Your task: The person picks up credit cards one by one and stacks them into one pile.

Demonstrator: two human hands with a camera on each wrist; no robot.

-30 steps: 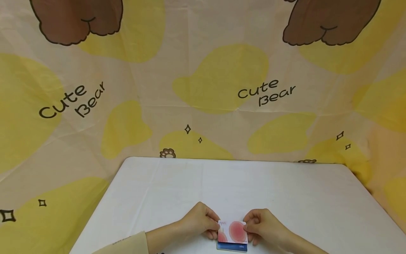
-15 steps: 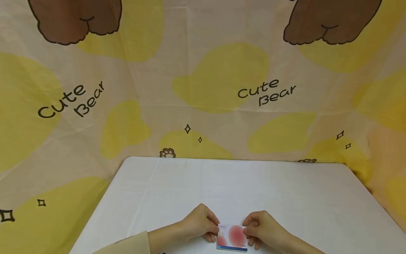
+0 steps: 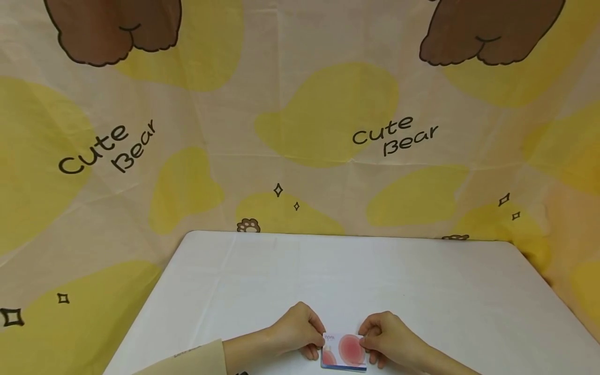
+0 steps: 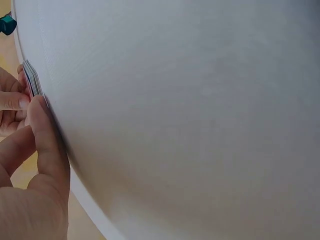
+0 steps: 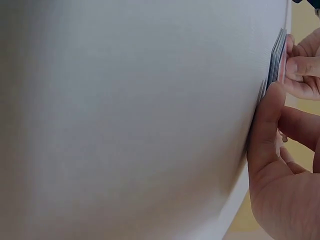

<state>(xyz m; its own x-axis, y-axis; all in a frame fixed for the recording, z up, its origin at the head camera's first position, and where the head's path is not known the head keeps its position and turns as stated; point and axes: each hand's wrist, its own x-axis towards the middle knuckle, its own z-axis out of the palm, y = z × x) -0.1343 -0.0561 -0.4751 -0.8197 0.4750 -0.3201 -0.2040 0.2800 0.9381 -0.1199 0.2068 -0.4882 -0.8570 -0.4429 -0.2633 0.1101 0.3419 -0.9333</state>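
Note:
A white card with pink circles [image 3: 344,350] lies flat on a stack of cards near the front of the table. Along its near side shows a thin blue strip of the card beneath [image 3: 344,367]. My left hand [image 3: 300,332] pinches the pink card's left edge between thumb and fingers. At the opposite edge, my right hand [image 3: 394,337] pinches it the same way. Both wrist views catch the stack edge-on: several layered cards [image 4: 32,79] in the left one, and the same card stack [image 5: 275,62] in the right one.
The white table [image 3: 356,276] has rounded far corners. Behind it hangs a cream and yellow cloth [image 3: 304,120] printed with bears and lettering. A small teal object [image 4: 7,25] shows at the corner of the left wrist view.
The pink card has slid toward the person over the blue one, leaving only a thin blue strip showing. Both hands have moved slightly nearer along with it.

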